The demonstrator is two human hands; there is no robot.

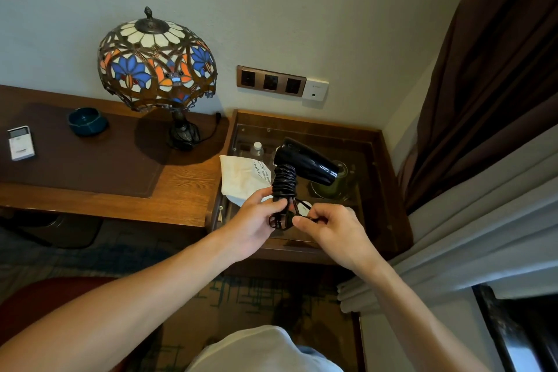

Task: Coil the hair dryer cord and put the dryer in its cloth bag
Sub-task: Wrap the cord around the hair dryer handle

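Observation:
A black hair dryer point(305, 161) is held upright above a glass-topped side table, nozzle pointing right. Its black cord point(284, 181) is wound in tight turns around the handle. My left hand point(256, 220) grips the bottom of the handle. My right hand point(332, 228) pinches the free end of the cord next to the handle's base; the plug is mostly hidden between my fingers. The cream cloth bag point(241, 177), with dark printed text, lies flat on the table behind my left hand.
A glass-topped wooden side table point(389, 190) holds a water bottle point(257, 148) and a green cup under the glass. To the left, a desk point(181, 187) carries a stained-glass lamp point(157, 63), a blue ashtray point(87, 121) and a white remote point(20, 142). Wall sockets point(270, 81) and curtains point(483, 130) are nearby.

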